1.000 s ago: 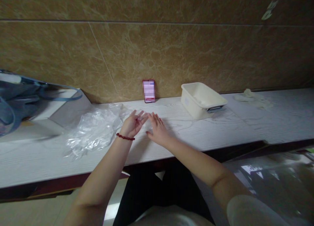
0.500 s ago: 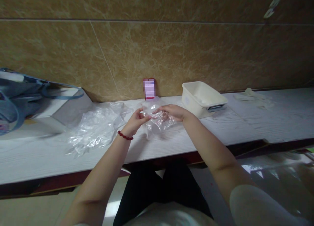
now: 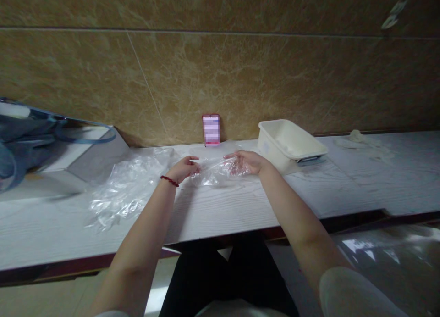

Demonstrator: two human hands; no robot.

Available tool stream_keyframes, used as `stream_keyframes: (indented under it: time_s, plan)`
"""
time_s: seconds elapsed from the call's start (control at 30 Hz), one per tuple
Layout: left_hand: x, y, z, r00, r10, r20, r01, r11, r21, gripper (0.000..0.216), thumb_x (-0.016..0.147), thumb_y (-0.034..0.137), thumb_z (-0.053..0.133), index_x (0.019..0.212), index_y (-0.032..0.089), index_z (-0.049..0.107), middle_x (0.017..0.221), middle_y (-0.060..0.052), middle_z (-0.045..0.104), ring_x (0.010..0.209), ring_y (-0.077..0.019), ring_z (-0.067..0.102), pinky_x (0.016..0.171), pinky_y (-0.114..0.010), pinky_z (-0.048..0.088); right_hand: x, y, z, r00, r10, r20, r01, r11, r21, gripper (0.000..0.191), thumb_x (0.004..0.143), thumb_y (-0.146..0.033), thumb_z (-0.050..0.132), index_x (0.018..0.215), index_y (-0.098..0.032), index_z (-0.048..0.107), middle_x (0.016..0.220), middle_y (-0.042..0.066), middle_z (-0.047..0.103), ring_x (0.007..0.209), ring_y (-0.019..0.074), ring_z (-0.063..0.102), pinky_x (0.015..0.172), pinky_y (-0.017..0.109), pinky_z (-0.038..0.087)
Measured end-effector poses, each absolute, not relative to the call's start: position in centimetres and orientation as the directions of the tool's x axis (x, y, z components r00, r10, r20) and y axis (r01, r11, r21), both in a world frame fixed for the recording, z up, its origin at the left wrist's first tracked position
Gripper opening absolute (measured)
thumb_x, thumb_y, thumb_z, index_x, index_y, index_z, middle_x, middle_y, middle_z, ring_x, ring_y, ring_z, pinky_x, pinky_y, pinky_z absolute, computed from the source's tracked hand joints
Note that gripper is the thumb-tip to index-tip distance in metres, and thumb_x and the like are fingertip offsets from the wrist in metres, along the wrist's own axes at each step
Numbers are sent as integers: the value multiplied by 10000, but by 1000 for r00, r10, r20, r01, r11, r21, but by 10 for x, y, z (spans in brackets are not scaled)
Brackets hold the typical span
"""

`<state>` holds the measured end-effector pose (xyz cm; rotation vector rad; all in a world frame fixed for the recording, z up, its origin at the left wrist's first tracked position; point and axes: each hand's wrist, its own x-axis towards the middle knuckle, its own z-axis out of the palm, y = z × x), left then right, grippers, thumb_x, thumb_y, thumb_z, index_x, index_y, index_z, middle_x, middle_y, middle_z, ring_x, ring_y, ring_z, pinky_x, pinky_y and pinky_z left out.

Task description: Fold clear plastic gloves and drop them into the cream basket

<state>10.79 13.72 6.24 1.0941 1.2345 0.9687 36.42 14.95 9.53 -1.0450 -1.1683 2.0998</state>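
A clear plastic bag [image 3: 211, 172] stretches between my two hands, low over the white counter. My left hand [image 3: 185, 169], with a red beaded bracelet at the wrist, has its fingers curled at the bag's left end. At the opposite end, my right hand [image 3: 246, 162] grips the bag, and the film covers part of its fingers. Whether those fingers are inside the bag or behind it, I cannot tell. Left of my left hand lies a loose heap of clear plastic bags [image 3: 127, 184].
A phone [image 3: 211, 130] leans upright against the brown marbled wall [image 3: 213, 69]. Right of my hands stands a cream plastic bin [image 3: 275, 145]. Pale gloves [image 3: 364, 140] lie farther right on the counter [image 3: 223, 216]. A white box [image 3: 96, 158] with a blue bag [image 3: 30, 138] is at the left.
My hands have moved apart, the left one leftward, and the bunched bag is now drawn out wider and flatter between them. The view has shifted slightly.
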Motion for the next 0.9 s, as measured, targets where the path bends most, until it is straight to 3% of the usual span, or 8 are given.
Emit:
stream_keyframes:
  time_s: [0.2, 0.37, 0.5, 0.73, 0.9]
  plan:
    - [87, 150, 42, 66, 945, -321, -88, 326, 941, 250, 551, 107, 652, 760, 153, 523, 619, -9, 591, 547, -108, 565, 543, -231, 441, 374, 158, 71, -592, 675, -441, -49, -576, -816, 360, 837, -224, 284, 928, -104, 610, 757, 107, 658, 694, 178, 623, 611, 294, 487]
    - [89, 160, 32, -7, 958, -287, -144, 283, 948, 112, 622, 182, 628, 656, 147, 527, 578, -3, 573, 489, -77, 516, 464, -192, 407, 376, 151, 66, -482, 660, -576, 310, -486, -817, 238, 809, -236, 423, 891, -110, 607, 718, 97, 664, 619, 155, 615, 542, 239, 466]
    - [102, 167, 26, -128, 955, -269, -201, 240, 950, 215, 643, 164, 635, 822, 165, 515, 635, -5, 599, 562, -103, 575, 509, -203, 442, 379, 149, 62, -419, 740, -526, 478, -312, -821, 178, 753, -285, 557, 774, -118, 613, 728, 86, 663, 570, 109, 580, 512, 197, 444]
    - [102, 171, 17, -279, 931, -238, -219, 180, 959, 459, 643, 134, 650, 1036, 185, 418, 722, -9, 592, 580, -113, 597, 552, -234, 459, 381, 154, 58, -183, 851, -492, 496, -353, -794, 126, 728, -259, 586, 712, -135, 570, 651, 52, 628, 548, 106, 559, 502, 207, 451]
    - [92, 158, 27, -114, 948, -297, -85, 289, 954, 436, 509, 68, 710, 897, 173, 542, 775, -23, 611, 611, -134, 595, 540, -234, 445, 382, 166, 42, -64, 934, -352, 392, -301, -869, 144, 741, -231, 560, 852, -142, 540, 688, 33, 598, 517, 78, 522, 483, 188, 436]
